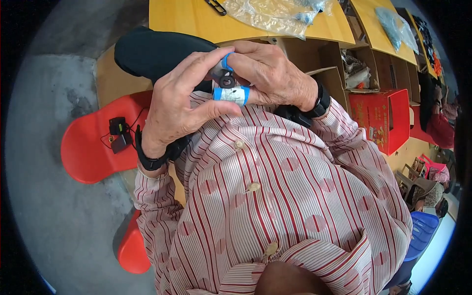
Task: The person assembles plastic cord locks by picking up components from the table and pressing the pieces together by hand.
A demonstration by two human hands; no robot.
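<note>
Both my hands meet above my lap and close around a small black part [226, 81] with a round hole in its end. My left hand [182, 96] curls over it from the left, index finger arched across the top and thumb stretched out below. From the other side my right hand [275, 73] pinches it between bent fingers and the thumb. White and blue tape [231, 95] wraps the right thumb, and a blue band sits on a finger above. Most of the part hides behind the fingers.
Ahead is a yellow table [182, 19] with a clear plastic bag [270, 14] and a black buckle-like piece [215, 7]. A red stool [93, 142] at left carries small black devices [119, 133]. A red box [381, 118] stands at right; people are beyond it.
</note>
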